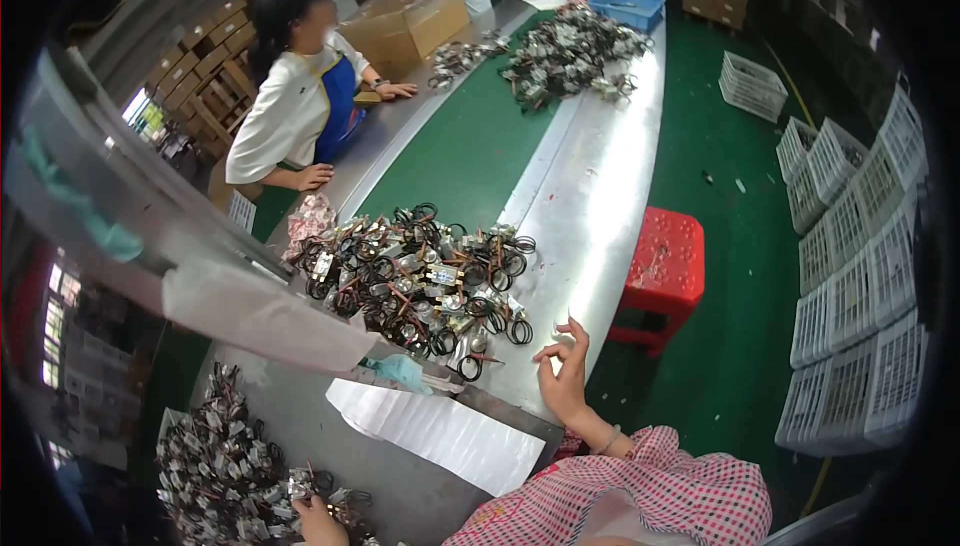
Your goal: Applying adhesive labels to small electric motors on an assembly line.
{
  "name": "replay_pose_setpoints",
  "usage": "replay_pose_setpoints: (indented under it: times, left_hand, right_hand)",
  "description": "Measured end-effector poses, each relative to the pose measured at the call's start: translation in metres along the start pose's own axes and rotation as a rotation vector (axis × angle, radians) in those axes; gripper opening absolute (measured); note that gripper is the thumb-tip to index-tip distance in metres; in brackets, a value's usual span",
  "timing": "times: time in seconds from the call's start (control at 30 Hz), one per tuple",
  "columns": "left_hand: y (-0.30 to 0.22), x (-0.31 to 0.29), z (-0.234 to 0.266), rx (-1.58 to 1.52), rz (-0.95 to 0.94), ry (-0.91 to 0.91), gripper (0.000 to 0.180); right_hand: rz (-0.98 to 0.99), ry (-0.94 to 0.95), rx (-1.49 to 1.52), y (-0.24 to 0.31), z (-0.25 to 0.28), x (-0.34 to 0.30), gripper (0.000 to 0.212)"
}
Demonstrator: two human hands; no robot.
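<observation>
My left hand (pixel 320 524) reaches in at the lower edge, its fingers closed on a small silver metal part with black wire (pixel 302 484). Beside it lies a large heap of similar wired parts (pixel 215 466) on the metal table. My right hand (pixel 565 378) is raised over the bench edge, fingers bent and apart, with nothing visible in it. Just to its left, a second pile of metal parts with coiled black cables (pixel 415 281) covers the near end of the green belt. A white paper sheet (pixel 440 436) lies between my hands.
A cloth-wrapped bar (pixel 260 316) crosses at the left. Past the green belt (pixel 440 146) sit another heap of parts (pixel 570 51) and a blue crate (pixel 628 8). A person (pixel 300 86) leans on the far-left edge. At right stand a red stool (pixel 665 266) and stacked white crates (pixel 860 246).
</observation>
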State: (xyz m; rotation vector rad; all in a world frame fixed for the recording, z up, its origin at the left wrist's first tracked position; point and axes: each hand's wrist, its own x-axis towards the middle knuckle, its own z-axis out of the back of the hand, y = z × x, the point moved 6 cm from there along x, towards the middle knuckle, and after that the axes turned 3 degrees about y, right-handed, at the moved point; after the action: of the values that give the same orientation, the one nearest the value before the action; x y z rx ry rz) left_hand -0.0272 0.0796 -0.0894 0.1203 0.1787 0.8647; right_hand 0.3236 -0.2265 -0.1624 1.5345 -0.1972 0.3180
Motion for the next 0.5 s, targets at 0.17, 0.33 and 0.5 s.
replay_pose_setpoints:
  times: [0.17,0.33,0.5]
  left_hand:
    - [0.022,0.009,0.012,0.275,0.252,0.132,0.032]
    - [0.002,0.003,0.126,0.175,0.258,-0.088,0.029]
    - [-0.131,-0.016,0.197,-1.19,-0.303,-0.675,0.015]
  right_hand:
    - [0.024,0.001,-0.008,-0.004,0.0,-0.002,0.068]
    - [0.089,0.03,-0.083,0.011,-0.001,0.003,0.072]
    - [0.163,0.023,0.433,0.09,-0.004,0.013,0.07]
